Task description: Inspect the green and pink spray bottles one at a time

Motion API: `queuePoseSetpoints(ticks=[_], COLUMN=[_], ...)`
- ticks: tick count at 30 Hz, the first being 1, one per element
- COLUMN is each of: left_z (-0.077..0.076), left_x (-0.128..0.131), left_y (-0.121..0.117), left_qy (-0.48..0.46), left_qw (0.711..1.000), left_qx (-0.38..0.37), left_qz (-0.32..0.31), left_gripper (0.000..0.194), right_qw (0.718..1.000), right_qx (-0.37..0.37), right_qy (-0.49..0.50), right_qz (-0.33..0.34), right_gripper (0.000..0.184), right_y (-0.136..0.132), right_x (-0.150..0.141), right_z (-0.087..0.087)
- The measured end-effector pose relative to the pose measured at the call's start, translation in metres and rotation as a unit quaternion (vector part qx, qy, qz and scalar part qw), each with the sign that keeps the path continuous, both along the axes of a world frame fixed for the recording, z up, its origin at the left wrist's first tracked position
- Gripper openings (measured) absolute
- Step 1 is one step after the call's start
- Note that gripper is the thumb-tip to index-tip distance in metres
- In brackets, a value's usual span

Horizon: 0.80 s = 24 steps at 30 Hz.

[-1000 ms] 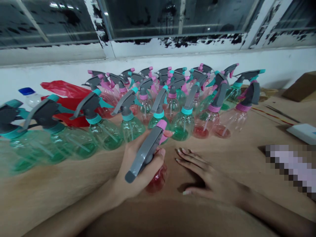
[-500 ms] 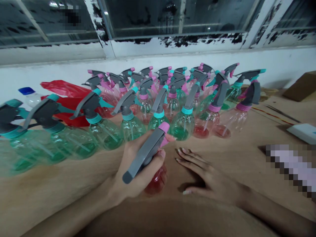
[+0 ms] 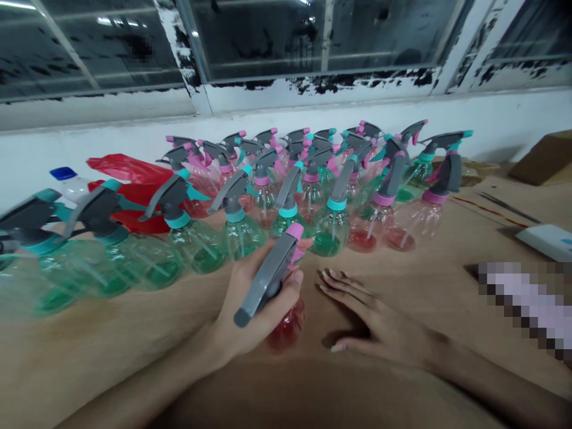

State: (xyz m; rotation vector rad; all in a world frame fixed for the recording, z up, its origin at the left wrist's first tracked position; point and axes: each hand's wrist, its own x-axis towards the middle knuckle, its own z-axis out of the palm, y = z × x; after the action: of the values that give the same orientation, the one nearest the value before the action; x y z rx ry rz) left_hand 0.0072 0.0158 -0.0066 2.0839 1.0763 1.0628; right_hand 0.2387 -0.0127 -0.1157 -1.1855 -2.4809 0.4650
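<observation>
My left hand (image 3: 254,304) is wrapped round the neck of a spray bottle (image 3: 270,277) with a grey trigger head and a pink nozzle. Its reddish lower body shows beneath my fingers, close to the tabletop. A fingertip lies by the pink trigger, under the nozzle. Palm down on the wooden table (image 3: 165,363), my right hand (image 3: 370,307) rests open and holds nothing, a short way right of the bottle. Just beyond both hands stands a front row of spray bottles, among them a green one with a teal collar (image 3: 329,232) and a pink one (image 3: 369,229).
More spray bottles crowd behind the front row, towards the white wall (image 3: 134,134) under the windows. At left are a red plastic bag (image 3: 134,173) and a blue-capped bottle (image 3: 67,182). A brown box (image 3: 543,158), tweezers (image 3: 509,205) and a white box (image 3: 545,238) lie at right.
My left hand and its spray bottle appear slightly further right, and the view has shifted a little. My right hand stays flat in the same place.
</observation>
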Motion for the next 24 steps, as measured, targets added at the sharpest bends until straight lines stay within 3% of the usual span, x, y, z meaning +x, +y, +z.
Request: queuePoseSetpoints(ticks=[5, 10, 14, 20, 24], left_z=[-0.005, -0.011, -0.019, -0.025, -0.018], left_x=[0.006, 0.034, 0.085, 0.176, 0.212], left_y=[0.000, 0.002, 0.001, -0.001, 0.006], left_qy=[-0.038, -0.045, -0.079, -0.098, -0.083], left_qw=[0.999, 0.999, 0.993, 0.985, 0.975], left_qx=[0.002, -0.001, -0.018, -0.008, -0.010], left_qz=[-0.006, -0.031, -0.083, -0.142, -0.205], left_gripper=[0.017, 0.029, 0.026, 0.034, 0.059], right_qw=[0.999, 0.995, 0.988, 0.958, 0.951], right_qx=[-0.023, -0.024, 0.018, 0.095, 0.110], right_qy=[0.021, 0.065, 0.089, 0.069, 0.093], right_qz=[-0.024, -0.075, -0.125, -0.261, -0.273], right_gripper=[0.086, 0.079, 0.071, 0.060, 0.042], right_y=[-0.006, -0.021, -0.034, -0.047, -0.043], right_x=[0.000, -0.001, 0.015, 0.064, 0.099], right_z=[0.009, 0.041, 0.057, 0.044, 0.050])
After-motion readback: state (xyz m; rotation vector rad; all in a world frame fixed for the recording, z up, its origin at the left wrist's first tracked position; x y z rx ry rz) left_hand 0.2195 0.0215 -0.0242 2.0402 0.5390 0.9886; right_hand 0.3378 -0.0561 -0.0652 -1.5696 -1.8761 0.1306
